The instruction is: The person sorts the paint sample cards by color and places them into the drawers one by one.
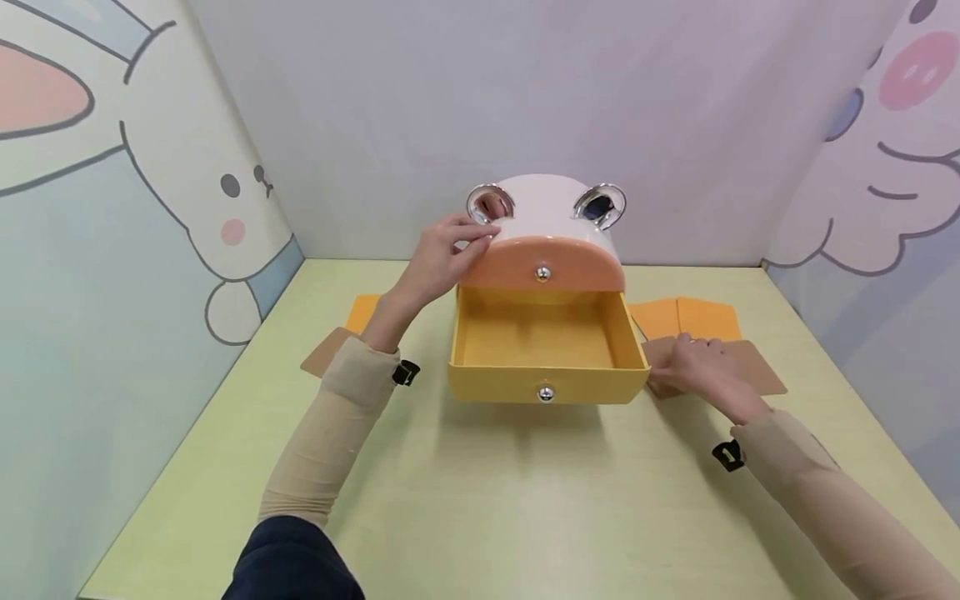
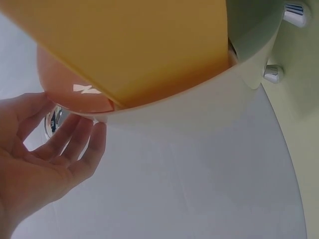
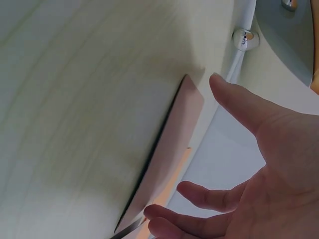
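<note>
A small white cabinet with silver round ears stands on the table. Its coral upper drawer is closed, while the yellow lower drawer is pulled out and bare inside. My left hand touches the cabinet's upper left side beside an ear; in the left wrist view, the fingertips of that hand meet the rim around the coral front. To the right of the drawer, my right hand hovers over a flat brown rectangular piece. The right wrist view shows this hand with thumb and fingers spread, near the brown piece's edge.
Orange flat pieces lie behind the brown one on the right. Another brown piece and an orange piece are at left, partly behind my left arm. Walls with cartoon prints enclose the table.
</note>
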The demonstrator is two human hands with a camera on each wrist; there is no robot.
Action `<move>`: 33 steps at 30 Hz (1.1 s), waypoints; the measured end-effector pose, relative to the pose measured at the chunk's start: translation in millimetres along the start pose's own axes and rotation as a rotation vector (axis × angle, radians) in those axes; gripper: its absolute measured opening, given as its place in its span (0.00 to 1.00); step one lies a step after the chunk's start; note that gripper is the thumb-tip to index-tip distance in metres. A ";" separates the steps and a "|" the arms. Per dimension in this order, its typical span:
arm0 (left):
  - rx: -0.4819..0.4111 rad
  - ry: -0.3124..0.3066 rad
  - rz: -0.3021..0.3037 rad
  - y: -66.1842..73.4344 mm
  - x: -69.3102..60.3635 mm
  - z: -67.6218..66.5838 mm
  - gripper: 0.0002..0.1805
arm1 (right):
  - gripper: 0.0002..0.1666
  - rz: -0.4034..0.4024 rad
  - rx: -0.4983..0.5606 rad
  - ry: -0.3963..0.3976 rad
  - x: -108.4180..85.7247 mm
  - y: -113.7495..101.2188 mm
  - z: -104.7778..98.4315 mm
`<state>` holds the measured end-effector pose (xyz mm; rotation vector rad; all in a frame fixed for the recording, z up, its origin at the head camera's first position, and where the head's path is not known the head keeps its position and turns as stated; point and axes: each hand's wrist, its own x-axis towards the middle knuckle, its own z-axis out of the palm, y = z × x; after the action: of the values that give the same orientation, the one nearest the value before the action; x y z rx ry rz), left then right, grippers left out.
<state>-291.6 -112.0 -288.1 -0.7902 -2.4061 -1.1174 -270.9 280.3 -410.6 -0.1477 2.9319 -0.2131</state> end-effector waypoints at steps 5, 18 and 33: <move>0.001 0.003 -0.009 1.3 0.4 -0.9 0.14 | 0.36 -0.011 0.006 0.020 0.5 0.3 0.6; -0.012 -0.004 -0.010 -2.6 -2.3 2.1 0.14 | 0.44 -0.001 0.008 0.018 2.3 1.5 8.7; -0.002 -0.017 -0.037 -3.1 -2.7 1.1 0.15 | 0.35 -0.031 -0.071 0.021 11.2 -2.1 0.8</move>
<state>-291.5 -113.6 -292.1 -0.7624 -2.4432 -1.1315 -281.4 276.8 -413.1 -0.2034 2.9611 -0.1161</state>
